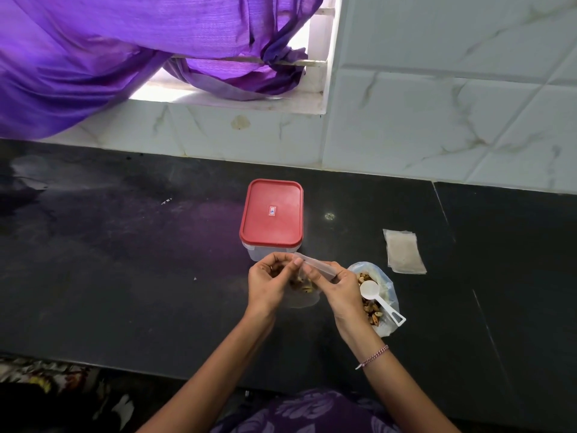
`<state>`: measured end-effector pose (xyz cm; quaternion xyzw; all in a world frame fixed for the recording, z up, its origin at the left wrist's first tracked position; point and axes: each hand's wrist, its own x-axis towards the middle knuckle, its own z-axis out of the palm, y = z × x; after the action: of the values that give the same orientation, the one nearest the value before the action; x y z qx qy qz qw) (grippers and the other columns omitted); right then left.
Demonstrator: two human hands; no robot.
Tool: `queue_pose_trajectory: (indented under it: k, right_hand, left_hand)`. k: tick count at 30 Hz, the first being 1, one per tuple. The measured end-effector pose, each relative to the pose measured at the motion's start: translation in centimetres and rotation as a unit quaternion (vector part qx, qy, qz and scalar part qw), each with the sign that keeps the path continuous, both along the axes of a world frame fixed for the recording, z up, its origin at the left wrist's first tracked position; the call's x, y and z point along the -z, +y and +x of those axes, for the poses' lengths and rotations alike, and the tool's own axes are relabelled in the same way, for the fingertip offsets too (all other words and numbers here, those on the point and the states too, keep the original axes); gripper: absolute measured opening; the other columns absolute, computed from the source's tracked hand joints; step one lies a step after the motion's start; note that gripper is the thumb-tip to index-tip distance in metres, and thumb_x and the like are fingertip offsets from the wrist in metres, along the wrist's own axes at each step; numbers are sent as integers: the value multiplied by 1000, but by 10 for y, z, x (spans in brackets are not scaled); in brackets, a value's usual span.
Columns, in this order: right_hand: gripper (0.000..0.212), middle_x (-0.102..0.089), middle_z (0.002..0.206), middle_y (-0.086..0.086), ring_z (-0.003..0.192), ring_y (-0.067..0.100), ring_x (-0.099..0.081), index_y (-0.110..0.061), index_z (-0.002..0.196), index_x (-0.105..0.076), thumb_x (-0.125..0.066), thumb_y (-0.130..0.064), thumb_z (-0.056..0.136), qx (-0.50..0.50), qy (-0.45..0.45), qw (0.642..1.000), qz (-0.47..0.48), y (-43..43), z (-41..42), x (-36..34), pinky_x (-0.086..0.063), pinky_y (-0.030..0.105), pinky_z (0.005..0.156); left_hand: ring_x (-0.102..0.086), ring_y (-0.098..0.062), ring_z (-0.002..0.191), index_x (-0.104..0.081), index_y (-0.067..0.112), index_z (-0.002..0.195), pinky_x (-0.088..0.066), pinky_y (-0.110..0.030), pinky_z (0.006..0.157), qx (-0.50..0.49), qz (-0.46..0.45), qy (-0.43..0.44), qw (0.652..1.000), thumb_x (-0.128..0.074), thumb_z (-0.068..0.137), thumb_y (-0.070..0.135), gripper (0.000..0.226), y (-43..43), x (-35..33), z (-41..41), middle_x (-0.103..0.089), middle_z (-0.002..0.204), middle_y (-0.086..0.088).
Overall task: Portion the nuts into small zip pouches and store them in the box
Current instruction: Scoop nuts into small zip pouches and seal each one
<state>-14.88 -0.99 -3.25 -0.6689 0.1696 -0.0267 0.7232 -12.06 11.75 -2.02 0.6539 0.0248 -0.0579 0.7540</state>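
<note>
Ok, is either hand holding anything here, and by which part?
Yes: a small zip pouch with nuts inside. The left hand and right hand both pinch its top zip edge, one toward each end.

The black stone tabletop (125, 276) has a thin seam crossing it at the right. Near its middle stands a clear plastic box (271, 250) with its red lid (271, 214) on. To the right, well apart, lies a stack of flat zip pouches (404, 251). Nearer the front edge sits an open bag of nuts (388, 287), with a white scoop (370, 290) resting in it.
</note>
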Motion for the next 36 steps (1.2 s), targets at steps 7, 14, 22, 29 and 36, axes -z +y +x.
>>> queue_pose_trajectory:
  k: [7, 14, 22, 29, 36]
  right_hand:
    - [26, -69, 93, 8, 89, 16, -67, -14, 89, -69, -76, -33, 72, 10, -23, 1000, -9, 2, -2, -3, -53, 26, 72]
    - [32, -68, 91, 6, 90, 17, -66, -13, 90, -69, -74, -38, 70, 29, -42, 999, -6, 4, -2, -2, -53, 25, 72]
    - [19, -69, 90, 3, 92, 15, -66, -15, 91, -68, -74, -28, 78, 27, -39, 999, -22, 1, 0, -1, -55, 30, 77]
    - [21, -68, 92, 6, 91, 14, -66, -16, 88, -68, -73, -32, 76, 22, -26, 999, -21, -1, 1, -1, -54, 26, 75]
    - [34, -72, 97, 5, 97, 16, -67, -11, 105, -69, -70, -31, 78, -5, -14, 1000, 19, -4, 0, 2, -54, 30, 81]
  left_hand:
    - [-65, -17, 70, -68, -1, 87, -54, -36, 67, 3, 19, -16, 1000, -69, 86, 6, 8, 0, 1, 1, -69, 75, -8]
    - [-67, -17, 74, -68, 8, 81, -55, -32, 68, 14, 21, -29, 999, -68, 86, 6, 5, -1, -1, 2, -69, 74, -1]
    - [-69, -10, 78, -67, 3, 102, -55, -20, 73, 25, -21, -21, 999, -65, 88, 3, 14, -4, -2, -2, -71, 80, -3]
    - [-69, -12, 77, -70, 4, 91, -56, -22, 69, 32, 16, -14, 999, -66, 88, 8, 6, -2, 2, 1, -73, 79, 0]
    - [-66, -5, 69, -67, 0, 87, -52, -15, 63, 4, 21, -21, 1000, -66, 88, 3, 4, -2, 2, 5, -69, 77, -4]
